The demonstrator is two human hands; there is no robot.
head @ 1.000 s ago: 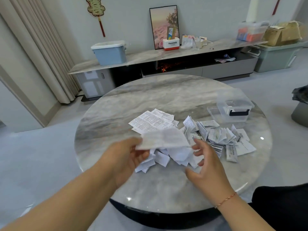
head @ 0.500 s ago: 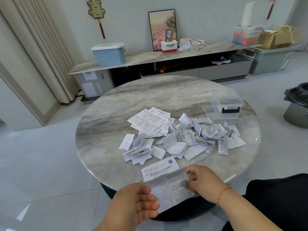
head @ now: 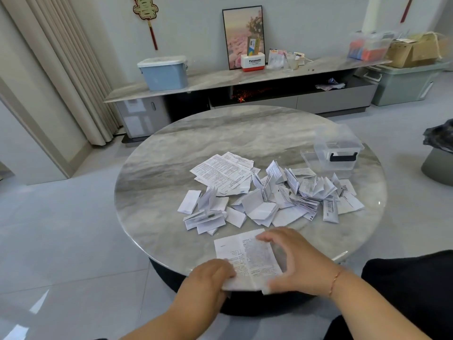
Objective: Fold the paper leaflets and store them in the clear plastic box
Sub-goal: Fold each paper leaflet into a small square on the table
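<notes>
We have a printed leaflet (head: 247,260) flat at the table's (head: 171,153) six o'clock edge. Our left hand (head: 210,278) presses its near left corner with loosely bent fingers; our right hand (head: 294,261) spans its right side, thumb and fingers spread wide. A pile of leaflets (head: 269,192) lies mid-table, the clear box (head: 338,149) at two o'clock.

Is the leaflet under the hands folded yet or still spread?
Spread: the leaflet lies flat on the table, creases showing, under the left hand and right hand.
</notes>
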